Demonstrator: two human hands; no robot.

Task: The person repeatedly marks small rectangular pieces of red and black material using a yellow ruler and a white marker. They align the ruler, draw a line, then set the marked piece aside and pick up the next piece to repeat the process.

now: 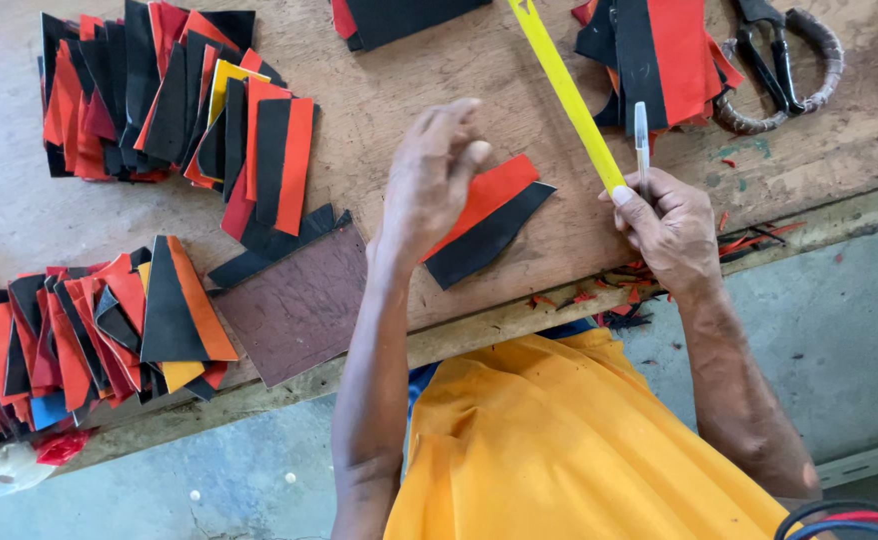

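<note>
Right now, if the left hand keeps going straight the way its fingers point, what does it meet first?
Probably the long yellow ruler: the left hand points up-right over the red-and-black pieces, though its height above the bench is unclear.

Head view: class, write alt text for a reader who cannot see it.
A person's left hand hovers over a red and black piece on a wooden table, while the right hand holds a yellow ruler and a pen. Piles of pieces and scissors lie around.

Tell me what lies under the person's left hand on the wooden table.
Under the left hand lie a red piece and a black piece, side by side on the wooden table. Their left ends are covered by the hand and wrist.
</note>
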